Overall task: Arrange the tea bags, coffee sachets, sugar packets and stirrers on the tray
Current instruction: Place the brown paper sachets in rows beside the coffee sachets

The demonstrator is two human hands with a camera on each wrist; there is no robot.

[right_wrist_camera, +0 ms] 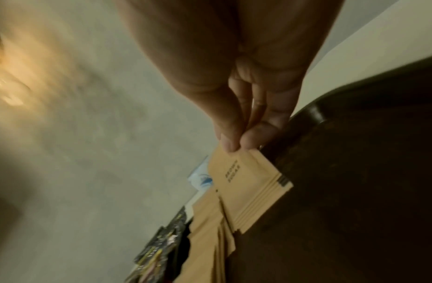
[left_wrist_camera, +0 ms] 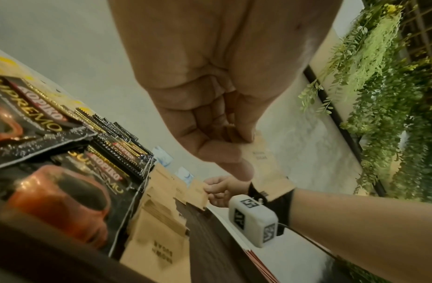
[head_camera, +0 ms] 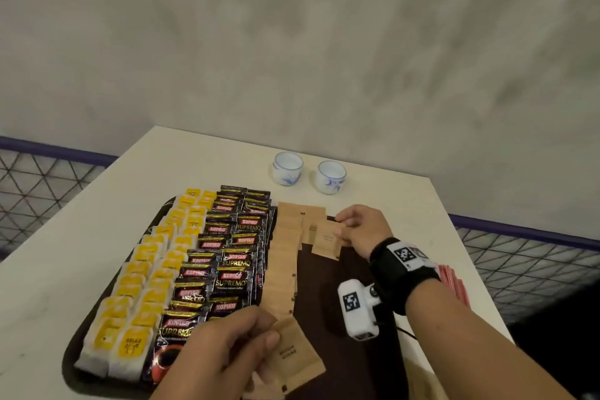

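The tray [head_camera: 328,312] holds tea bags [head_camera: 136,286], coffee sachets [head_camera: 227,256] and sugar packets [head_camera: 282,256]. The right hand [head_camera: 360,230] pinches one brown packet [head_camera: 328,242] at its fingertips; the left hand [head_camera: 224,357] grips a stack of packets [head_camera: 295,357]. Only the left wrist view shows green plants [left_wrist_camera: 384,107].

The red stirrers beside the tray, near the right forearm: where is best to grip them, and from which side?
Probably pinch the red stirrers across their long edges, coming from above on the right side: they lie flat on the table beside the tray. The right forearm hides their near end.
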